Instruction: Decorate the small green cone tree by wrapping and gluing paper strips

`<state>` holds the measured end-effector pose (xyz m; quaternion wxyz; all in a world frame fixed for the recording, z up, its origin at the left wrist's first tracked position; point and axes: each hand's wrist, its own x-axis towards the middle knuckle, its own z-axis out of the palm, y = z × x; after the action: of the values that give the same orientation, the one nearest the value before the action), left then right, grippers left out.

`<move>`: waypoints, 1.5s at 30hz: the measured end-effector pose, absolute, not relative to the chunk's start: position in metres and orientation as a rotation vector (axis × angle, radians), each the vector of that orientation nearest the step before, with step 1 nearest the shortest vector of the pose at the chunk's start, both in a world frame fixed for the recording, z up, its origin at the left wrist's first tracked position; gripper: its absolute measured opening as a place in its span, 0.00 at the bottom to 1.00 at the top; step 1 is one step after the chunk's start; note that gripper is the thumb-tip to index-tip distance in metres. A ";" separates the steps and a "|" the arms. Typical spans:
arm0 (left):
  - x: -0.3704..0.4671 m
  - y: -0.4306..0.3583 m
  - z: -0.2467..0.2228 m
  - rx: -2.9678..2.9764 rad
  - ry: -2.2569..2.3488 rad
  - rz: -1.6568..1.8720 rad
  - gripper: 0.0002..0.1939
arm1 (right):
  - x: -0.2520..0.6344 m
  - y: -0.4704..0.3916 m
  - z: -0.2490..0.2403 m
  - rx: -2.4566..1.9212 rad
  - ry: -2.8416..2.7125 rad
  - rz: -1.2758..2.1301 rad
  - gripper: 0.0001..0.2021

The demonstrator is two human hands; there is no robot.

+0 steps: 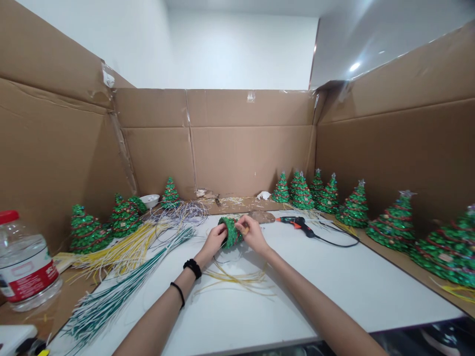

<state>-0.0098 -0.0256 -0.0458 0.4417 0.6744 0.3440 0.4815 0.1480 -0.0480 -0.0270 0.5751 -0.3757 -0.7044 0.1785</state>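
Note:
A small green tinsel Christmas tree lies tilted on its side above the white tabletop, its hollow base turned to the left. My left hand grips it at the base rim, with fingers reaching into the hollow. At the tree's right side, my right hand has thumb and fingers pinched together against it. Whatever is in that pinch is too small to make out. Loose yellow wire strands lie on the table just below both hands.
Green-and-white wire strands and yellow strands spread at left, near a water bottle. A glue gun with a black cord lies at right. Finished trees line the right side. Cardboard walls surround the table.

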 end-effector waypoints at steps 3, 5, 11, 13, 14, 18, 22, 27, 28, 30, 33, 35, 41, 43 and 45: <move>-0.010 -0.024 -0.047 1.662 0.831 1.169 0.18 | 0.147 -0.047 -0.028 -0.876 -1.633 0.492 0.14; -0.011 -0.022 -0.048 1.651 0.813 1.147 0.19 | 0.147 -0.046 -0.029 -0.871 -1.627 0.544 0.14; -0.011 -0.019 -0.048 1.658 0.807 1.154 0.20 | 0.148 -0.044 -0.029 -0.885 -1.624 0.615 0.14; -0.011 -0.020 -0.047 1.657 0.799 1.141 0.20 | 0.148 -0.044 -0.029 -0.889 -1.615 0.649 0.14; -0.011 -0.020 -0.048 1.657 0.802 1.138 0.19 | 0.148 -0.044 -0.029 -0.889 -1.608 0.664 0.14; -0.011 -0.019 -0.050 1.672 0.858 1.137 0.16 | 0.147 -0.044 -0.028 -0.900 -1.597 0.691 0.14; -0.013 -0.017 -0.052 1.680 0.851 1.136 0.14 | 0.147 -0.045 -0.026 -0.914 -1.592 0.703 0.13; -0.014 -0.014 -0.055 1.659 0.850 1.114 0.12 | 0.146 -0.046 -0.025 -0.923 -1.591 0.672 0.14; -0.015 -0.014 -0.055 1.651 0.852 1.115 0.12 | 0.146 -0.046 -0.025 -0.926 -1.592 0.663 0.13; -0.015 -0.013 -0.057 1.644 0.856 1.128 0.12 | 0.146 -0.045 -0.026 -0.929 -1.599 0.649 0.13; -0.015 -0.012 -0.058 1.632 0.852 1.154 0.13 | 0.146 -0.042 -0.028 -0.913 -1.612 0.624 0.13; -0.015 -0.012 -0.058 1.620 0.835 1.154 0.14 | 0.147 -0.041 -0.029 -0.891 -1.633 0.619 0.13; -0.015 -0.015 -0.051 1.610 0.804 1.119 0.15 | 0.149 -0.041 -0.028 -0.822 -1.683 0.573 0.15; -0.013 -0.018 -0.047 1.613 0.793 1.133 0.15 | 0.151 -0.043 -0.026 -0.801 -1.683 0.600 0.16; -0.012 -0.022 -0.043 1.612 0.774 1.145 0.15 | 0.152 -0.043 -0.024 -0.795 -1.667 0.647 0.17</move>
<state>-0.0119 -0.0217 -0.0432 0.4874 0.6628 0.3183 0.4710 0.1520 -0.0427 -0.0243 0.5581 -0.3370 -0.7068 0.2744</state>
